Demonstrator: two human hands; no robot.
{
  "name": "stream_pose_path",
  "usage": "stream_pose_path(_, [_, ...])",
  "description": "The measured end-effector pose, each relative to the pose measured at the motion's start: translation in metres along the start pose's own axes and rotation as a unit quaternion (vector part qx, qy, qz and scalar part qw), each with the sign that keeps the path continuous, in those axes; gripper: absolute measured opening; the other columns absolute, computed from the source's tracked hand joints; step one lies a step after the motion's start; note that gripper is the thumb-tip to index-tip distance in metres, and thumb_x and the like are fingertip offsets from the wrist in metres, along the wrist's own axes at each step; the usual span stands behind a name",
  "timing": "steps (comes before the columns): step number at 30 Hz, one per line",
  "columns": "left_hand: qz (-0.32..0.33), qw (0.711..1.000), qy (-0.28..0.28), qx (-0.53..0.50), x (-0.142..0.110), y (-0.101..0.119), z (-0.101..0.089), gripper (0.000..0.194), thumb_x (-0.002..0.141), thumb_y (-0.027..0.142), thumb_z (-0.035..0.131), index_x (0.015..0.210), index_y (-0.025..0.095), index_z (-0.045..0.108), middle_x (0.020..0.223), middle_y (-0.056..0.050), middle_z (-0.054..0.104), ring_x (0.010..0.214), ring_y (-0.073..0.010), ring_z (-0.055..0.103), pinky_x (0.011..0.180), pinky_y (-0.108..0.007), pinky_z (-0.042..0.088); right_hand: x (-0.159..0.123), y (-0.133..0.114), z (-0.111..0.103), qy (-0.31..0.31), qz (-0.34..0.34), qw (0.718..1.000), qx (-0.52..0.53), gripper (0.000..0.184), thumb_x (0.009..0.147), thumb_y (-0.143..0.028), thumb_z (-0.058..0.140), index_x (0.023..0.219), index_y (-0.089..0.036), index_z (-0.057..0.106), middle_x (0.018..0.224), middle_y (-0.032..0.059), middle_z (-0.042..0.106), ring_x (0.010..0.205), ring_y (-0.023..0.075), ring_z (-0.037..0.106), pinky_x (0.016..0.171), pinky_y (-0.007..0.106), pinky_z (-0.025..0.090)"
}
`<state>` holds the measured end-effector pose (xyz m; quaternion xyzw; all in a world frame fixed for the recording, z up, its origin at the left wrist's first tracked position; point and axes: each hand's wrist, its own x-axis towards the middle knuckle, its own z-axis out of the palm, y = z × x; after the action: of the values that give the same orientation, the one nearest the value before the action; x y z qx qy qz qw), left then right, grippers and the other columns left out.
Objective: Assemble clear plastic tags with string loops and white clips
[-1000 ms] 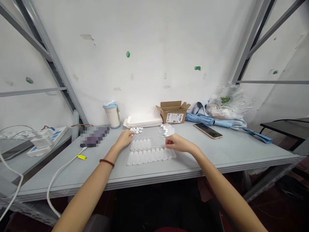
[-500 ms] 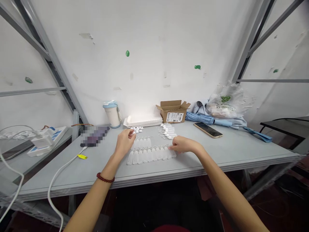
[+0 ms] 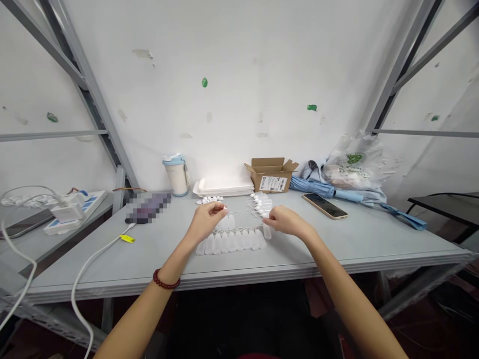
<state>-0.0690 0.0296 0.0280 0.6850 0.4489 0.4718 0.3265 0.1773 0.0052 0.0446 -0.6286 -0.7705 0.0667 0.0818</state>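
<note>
My left hand (image 3: 205,222) is closed in a pinch, with a small white piece (image 3: 225,208) between thumb and fingertips. In my right hand (image 3: 286,220), thumb and fingers pinch the top of a translucent white tag (image 3: 267,231), which hangs below them. A row of similar tags with white strings (image 3: 232,241) lies in front, and a few more tags (image 3: 225,222) lie under my left fingers. Small white pieces (image 3: 210,200) are heaped behind my left hand. Beyond my right hand, several tags with white pieces on their strings (image 3: 258,203) lie in a column.
At the back stand a cup (image 3: 176,175), a stack of white sheets or trays (image 3: 224,187) and an open cardboard box (image 3: 272,175). A phone (image 3: 325,206), a blue umbrella (image 3: 314,186) and a plastic bag (image 3: 352,162) are at right. A white cable (image 3: 88,267) crosses the left side.
My left hand has moved right, away from the heap, with a small white piece in its fingers. My right hand has lifted the rightmost tag from the row. The view has shifted slightly.
</note>
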Motion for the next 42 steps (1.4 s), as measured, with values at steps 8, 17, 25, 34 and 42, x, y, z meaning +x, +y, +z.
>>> stream_pose_path(8, [0.002,1.000,-0.016,0.019,-0.004,0.004,0.008,0.025,0.068,0.039,0.065,0.077,0.016,0.067,0.087,-0.008,0.071,0.079,-0.0211,0.065,0.074,-0.033,0.051,-0.003,-0.004,-0.002,-0.102,0.022,0.995,0.003,0.031,0.077,-0.029,0.050,0.049,-0.016,0.055,0.056,0.0072,0.063,0.049,0.0143,0.052,0.051,0.026,0.033])
stream_pose_path(17, [-0.041,0.993,-0.107,-0.022,-0.013,0.017,0.013,0.024,0.067,0.037,0.070,0.078,0.016,0.069,0.084,-0.007,0.071,0.081,-0.0219,0.066,0.071,-0.032,0.051,0.002,-0.009,0.003,0.057,-0.002,0.996,0.062,0.025,0.077,-0.029,0.050,0.056,-0.016,0.056,0.055,0.0032,0.058,0.053,0.0127,0.049,0.052,0.025,0.029])
stream_pose_path(25, [-0.118,0.973,-0.048,-0.191,-0.010,0.013,0.021,0.031,0.066,0.022,0.072,0.095,0.014,0.065,0.086,-0.006,0.070,0.083,-0.0175,0.065,0.084,-0.035,0.051,0.006,-0.038,0.025,0.110,-0.153,0.918,0.350,0.023,0.080,-0.037,0.056,0.078,-0.015,0.061,0.066,0.0008,0.061,0.060,0.0115,0.056,0.059,0.022,0.042])
stream_pose_path(34, [-0.132,0.932,-0.049,-0.334,-0.006,0.009,0.019,0.025,0.069,0.020,0.072,0.093,0.015,0.066,0.093,-0.006,0.070,0.088,-0.0158,0.064,0.091,-0.033,0.049,0.007,-0.037,0.028,0.010,-0.121,0.849,0.514,0.026,0.079,-0.039,0.060,0.085,-0.014,0.062,0.079,0.0038,0.068,0.058,0.0103,0.059,0.052,0.022,0.041])
stream_pose_path(42, [-0.049,0.969,-0.038,-0.240,-0.009,0.013,0.019,0.038,0.063,0.031,0.078,0.095,0.015,0.066,0.091,-0.006,0.069,0.088,-0.0173,0.061,0.085,-0.032,0.046,0.012,-0.036,0.030,0.007,-0.107,0.785,0.610,0.027,0.078,-0.041,0.059,0.082,-0.014,0.060,0.069,0.0012,0.062,0.047,0.0063,0.042,0.046,0.023,0.033])
